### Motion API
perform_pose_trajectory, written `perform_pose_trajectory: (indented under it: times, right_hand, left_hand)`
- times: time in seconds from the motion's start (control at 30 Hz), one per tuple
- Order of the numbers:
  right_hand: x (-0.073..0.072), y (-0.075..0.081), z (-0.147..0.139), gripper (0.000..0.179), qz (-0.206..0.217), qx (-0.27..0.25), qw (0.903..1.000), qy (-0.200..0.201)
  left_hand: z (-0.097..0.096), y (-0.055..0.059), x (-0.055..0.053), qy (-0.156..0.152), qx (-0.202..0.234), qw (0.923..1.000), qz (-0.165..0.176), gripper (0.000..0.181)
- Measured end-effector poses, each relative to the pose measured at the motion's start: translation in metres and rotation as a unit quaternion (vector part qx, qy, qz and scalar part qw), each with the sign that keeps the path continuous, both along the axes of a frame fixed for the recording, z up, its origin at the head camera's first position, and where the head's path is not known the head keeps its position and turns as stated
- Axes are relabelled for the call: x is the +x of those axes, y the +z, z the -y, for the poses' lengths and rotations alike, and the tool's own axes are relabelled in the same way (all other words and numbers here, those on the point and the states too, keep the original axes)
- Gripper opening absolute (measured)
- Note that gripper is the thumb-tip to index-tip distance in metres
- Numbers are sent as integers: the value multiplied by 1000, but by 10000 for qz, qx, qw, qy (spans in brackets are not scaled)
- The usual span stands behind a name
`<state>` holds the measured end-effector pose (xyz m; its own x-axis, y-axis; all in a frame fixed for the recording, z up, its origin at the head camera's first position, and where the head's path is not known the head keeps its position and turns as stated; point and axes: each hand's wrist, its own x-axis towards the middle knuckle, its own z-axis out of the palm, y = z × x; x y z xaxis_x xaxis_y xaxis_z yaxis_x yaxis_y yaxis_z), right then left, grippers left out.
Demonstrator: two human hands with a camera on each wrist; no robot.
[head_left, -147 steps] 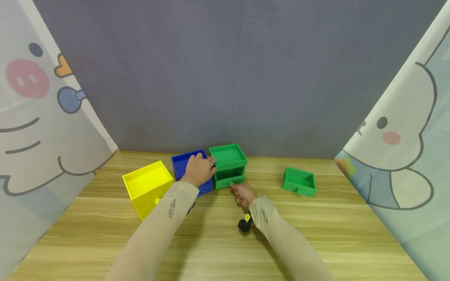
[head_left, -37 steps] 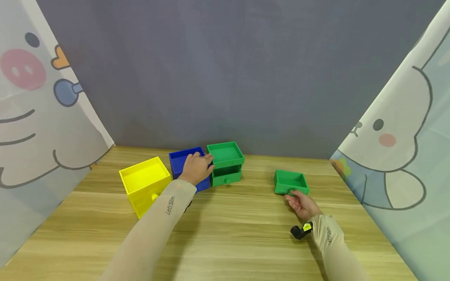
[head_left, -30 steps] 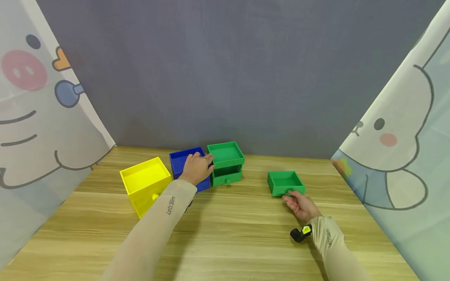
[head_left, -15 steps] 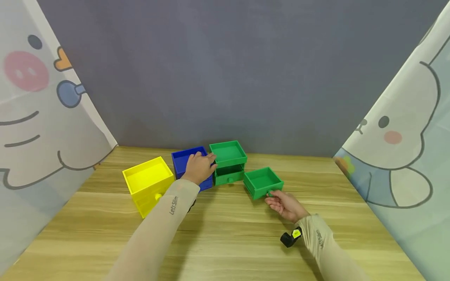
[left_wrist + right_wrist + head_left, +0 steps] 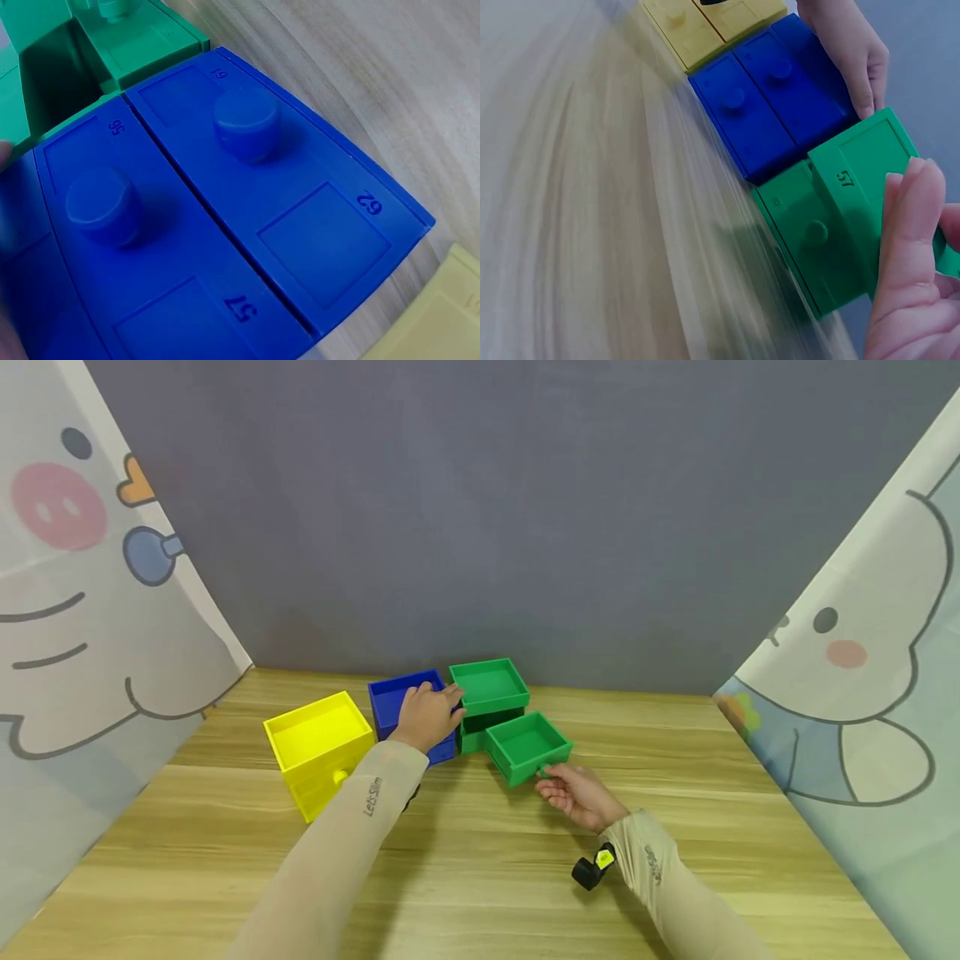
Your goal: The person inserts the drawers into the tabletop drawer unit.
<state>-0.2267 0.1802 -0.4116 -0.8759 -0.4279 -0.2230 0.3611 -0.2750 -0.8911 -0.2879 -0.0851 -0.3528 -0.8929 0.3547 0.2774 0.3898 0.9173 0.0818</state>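
My right hand [image 5: 583, 797] pinches the knob of a small green drawer [image 5: 528, 742], held tilted in front of the green cabinet [image 5: 490, 687]. The drawer hides part of that cabinet's open upper slot and its lower drawer [image 5: 810, 232]. In the right wrist view, the number 57 shows on the held drawer's front [image 5: 870, 161]. My left hand [image 5: 426, 717] lies over the blue cabinet [image 5: 388, 703], its fingertips at the green cabinet's left edge. Two blue drawers with round knobs [image 5: 247, 124] are pushed in, seen in the left wrist view.
To the left of the blue cabinet stands a yellow cabinet [image 5: 318, 739] with a tray-like top and a knob. All of them stand on a wood-grain table [image 5: 480, 877]. A grey backdrop [image 5: 480, 518] rises behind, with cartoon-printed panels on both sides.
My right hand let go of the lower green drawer's knob, took the loose green drawer from the right and carried it left to the green cabinet. My left hand has stayed in place.
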Motion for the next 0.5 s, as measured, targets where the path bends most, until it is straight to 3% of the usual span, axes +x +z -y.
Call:
perform_pose_trajectory:
  times: [0.27,0.5]
  right_hand:
    - [-3,-3,14,25,-76,-39,10000,18]
    - [-3,-7,22,22,-158,105,9995,-269]
  left_hand:
    - [-1,-1,-1,30,-18,10000,65,41]
    - [1,0,-1,-20,30,10000,60,41]
